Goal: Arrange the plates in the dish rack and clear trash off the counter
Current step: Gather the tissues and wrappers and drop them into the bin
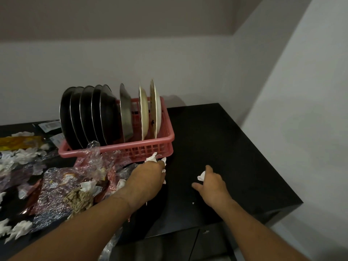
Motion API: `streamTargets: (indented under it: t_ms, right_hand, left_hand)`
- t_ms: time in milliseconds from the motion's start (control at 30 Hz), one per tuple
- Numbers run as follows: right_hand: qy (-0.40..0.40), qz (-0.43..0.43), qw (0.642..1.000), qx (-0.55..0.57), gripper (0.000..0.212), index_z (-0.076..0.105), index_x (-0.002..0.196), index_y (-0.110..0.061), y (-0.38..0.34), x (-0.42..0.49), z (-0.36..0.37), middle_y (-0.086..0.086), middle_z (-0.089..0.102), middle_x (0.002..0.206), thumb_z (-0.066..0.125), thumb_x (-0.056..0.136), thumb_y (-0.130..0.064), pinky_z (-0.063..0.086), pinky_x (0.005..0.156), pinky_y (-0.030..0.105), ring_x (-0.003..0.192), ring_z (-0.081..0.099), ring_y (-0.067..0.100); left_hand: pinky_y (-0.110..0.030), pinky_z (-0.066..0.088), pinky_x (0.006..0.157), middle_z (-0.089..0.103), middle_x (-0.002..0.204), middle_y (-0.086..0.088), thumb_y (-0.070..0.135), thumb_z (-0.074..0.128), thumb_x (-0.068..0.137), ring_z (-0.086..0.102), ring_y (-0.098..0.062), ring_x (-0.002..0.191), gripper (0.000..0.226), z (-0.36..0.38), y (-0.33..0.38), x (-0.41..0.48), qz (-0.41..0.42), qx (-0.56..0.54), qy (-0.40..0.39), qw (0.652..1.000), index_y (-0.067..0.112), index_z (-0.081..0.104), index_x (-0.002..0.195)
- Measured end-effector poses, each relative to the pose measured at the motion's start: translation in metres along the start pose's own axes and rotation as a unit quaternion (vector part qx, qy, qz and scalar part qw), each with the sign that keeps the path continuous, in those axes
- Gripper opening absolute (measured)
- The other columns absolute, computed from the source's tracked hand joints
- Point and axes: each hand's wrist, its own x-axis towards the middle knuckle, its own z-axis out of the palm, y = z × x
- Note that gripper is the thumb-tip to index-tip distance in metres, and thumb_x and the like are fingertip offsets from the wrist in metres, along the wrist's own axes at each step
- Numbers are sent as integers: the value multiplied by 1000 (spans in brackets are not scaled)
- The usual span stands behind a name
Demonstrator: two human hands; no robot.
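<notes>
Plates (90, 113) stood on edge in the pink dish rack (165, 140) near the counter's back edge: dark ones crowded at its left end, one steel, two pale ones toward the right end. Tissue was the step in hand, by my reading. Your left hand (148, 178) curled round a white tissue wad (151, 158) just beside the rack's front right corner. Your right hand (212, 183) pinched a smaller wad (201, 176) over the bare counter (226, 147), thumb spread wide.

Advice: close each fist fully before lifting so nothing sheds; a white fleck (193, 203) lay near your right wrist.

Left half of the counter carried the bulk: glittery wrappers (56, 189), a yellow packet (18, 141), a brown fibrous clump (79, 199), and clear plastic (94, 159) touching the rack's front. Pulling that plastic could drag the rack.
</notes>
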Motion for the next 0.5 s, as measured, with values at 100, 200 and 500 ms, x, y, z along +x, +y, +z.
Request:
streamTargets:
  t_ms: [100, 200, 500]
  right_hand:
    - [16, 86, 995, 47, 52, 51, 130, -12, 5, 14, -7, 10, 58, 120, 76, 85, -22, 57, 88, 37, 104, 64, 24]
    - [1, 92, 996, 0, 29, 62, 114, -13, 9, 19, -14, 7, 63, 104, 73, 88, -19, 58, 77, 32, 87, 65, 18]
    - [0, -32, 999, -15, 16, 55, 95, -21, 10, 1, -19, 1, 55, 106, 70, 90, -21, 46, 62, 23, 82, 58, 12]
  left_hand:
    - [-27, 44, 77, 64, 115, -4, 24, 49, 98, 63, -20, 100, 26, 0, -3, 0, -1, 4, -7, 1000, 20, 56, 124]
    - [-30, 46, 79, 64, 114, -6, 23, 49, 98, 63, -22, 99, 26, 1, -6, 0, -2, 12, -12, 1000, 19, 57, 123]
    - [-29, 47, 78, 63, 113, -4, 20, 50, 97, 63, -21, 98, 25, 5, -12, 4, 9, 23, -13, 1000, 19, 58, 121]
